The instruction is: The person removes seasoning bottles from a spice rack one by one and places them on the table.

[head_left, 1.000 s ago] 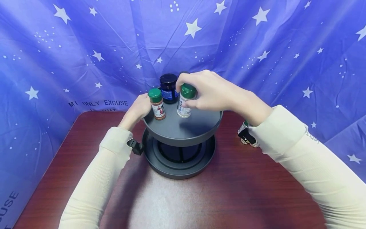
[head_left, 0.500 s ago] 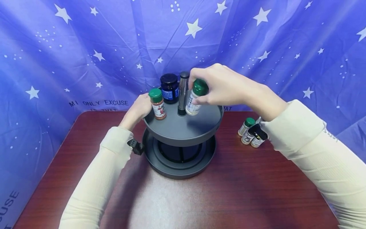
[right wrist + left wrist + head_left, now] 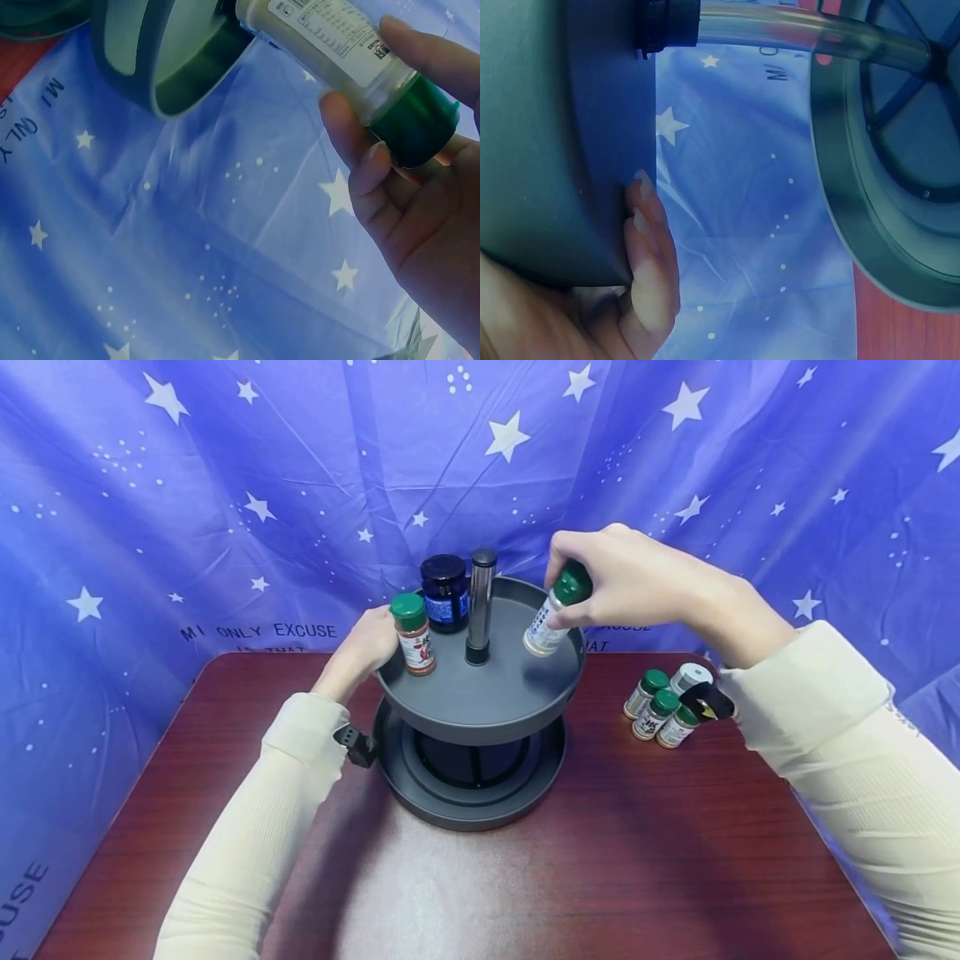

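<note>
My right hand (image 3: 633, 578) holds a spice shaker (image 3: 545, 627) by its green cap, with the bottle tilted over the right side of the rack's upper tray (image 3: 457, 697). In the right wrist view, thumb and fingers close around the shaker (image 3: 330, 37) near the cap, and its pale contents and label show. My left hand (image 3: 367, 645) grips the left rim of that tray; the left wrist view shows fingers (image 3: 651, 281) curled against its underside. A green-capped shaker with red-orange contents (image 3: 417, 647) stands upright by the left hand. Behind it is a dark lidded jar (image 3: 446, 597).
A metal post (image 3: 481, 602) with black ends rises from the tray's middle. The lower tray (image 3: 468, 814) rests on the red-brown table (image 3: 600, 877). Several shakers, including a green-capped one (image 3: 651, 716) and a white-lidded one (image 3: 690, 677), cluster at right. A starry blue curtain (image 3: 315, 460) hangs behind.
My right hand has carried the shaker rightward from in front of the post, and it now leans more. The post and the shakers at right have come into view. The left hand stays put.
</note>
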`<state>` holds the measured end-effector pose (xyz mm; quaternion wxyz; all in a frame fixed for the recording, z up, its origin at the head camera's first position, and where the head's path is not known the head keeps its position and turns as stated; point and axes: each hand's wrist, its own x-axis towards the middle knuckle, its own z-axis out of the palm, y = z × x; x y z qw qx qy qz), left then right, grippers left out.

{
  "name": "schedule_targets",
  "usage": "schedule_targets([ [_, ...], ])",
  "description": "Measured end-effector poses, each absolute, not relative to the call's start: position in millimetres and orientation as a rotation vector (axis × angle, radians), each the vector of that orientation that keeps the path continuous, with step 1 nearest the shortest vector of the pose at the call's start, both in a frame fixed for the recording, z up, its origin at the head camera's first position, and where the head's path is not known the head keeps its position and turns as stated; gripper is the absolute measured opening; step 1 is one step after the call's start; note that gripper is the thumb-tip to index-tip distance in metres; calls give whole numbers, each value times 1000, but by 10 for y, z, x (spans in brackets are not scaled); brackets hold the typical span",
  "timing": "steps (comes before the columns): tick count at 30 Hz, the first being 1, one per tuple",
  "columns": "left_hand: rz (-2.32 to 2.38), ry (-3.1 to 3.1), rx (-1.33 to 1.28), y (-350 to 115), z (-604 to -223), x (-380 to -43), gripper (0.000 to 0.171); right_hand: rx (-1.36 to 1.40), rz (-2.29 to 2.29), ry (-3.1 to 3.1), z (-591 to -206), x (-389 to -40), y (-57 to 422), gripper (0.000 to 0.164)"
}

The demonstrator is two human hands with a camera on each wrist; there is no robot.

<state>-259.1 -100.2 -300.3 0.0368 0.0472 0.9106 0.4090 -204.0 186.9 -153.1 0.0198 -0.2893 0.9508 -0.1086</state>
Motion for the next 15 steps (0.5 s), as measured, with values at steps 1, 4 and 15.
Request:
schedule_targets([
  [1, 1254, 2794, 145, -1002, -3004, -2592, 52, -889, -336, 2950, -1528, -2045, 1890, 34],
  [4, 1251, 2791, 145, -1004, -3005, -2596, 52, -874, -323, 2964, -1510, -2058, 1949, 34],
  [15, 1217, 2802, 142, -1000, -2995, -2602, 55, -823, -268, 3032, -1497, -2099, 2144, 33],
])
